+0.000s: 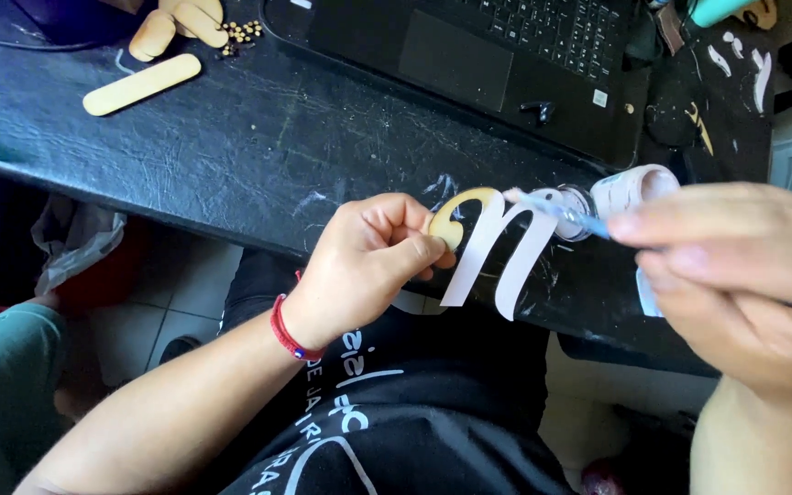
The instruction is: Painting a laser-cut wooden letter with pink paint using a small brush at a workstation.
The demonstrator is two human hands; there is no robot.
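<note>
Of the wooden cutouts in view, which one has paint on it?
The curly letter cutout pinched in the left hand: mostly white, one bare end. The flat stick and the pieces at the far edge are unpainted.

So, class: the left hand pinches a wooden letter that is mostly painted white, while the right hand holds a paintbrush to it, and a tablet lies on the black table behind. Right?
One detail is wrong. The head view shows an open laptop, not a tablet, on the black table. The rest holds: left hand pinches the letter; right hand holds the paintbrush.

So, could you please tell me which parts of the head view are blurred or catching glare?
In the head view, the right hand is close and soft, the brush slightly blurred; the left hand and cut-out letter are sharp; window light sheens the black table.
</note>
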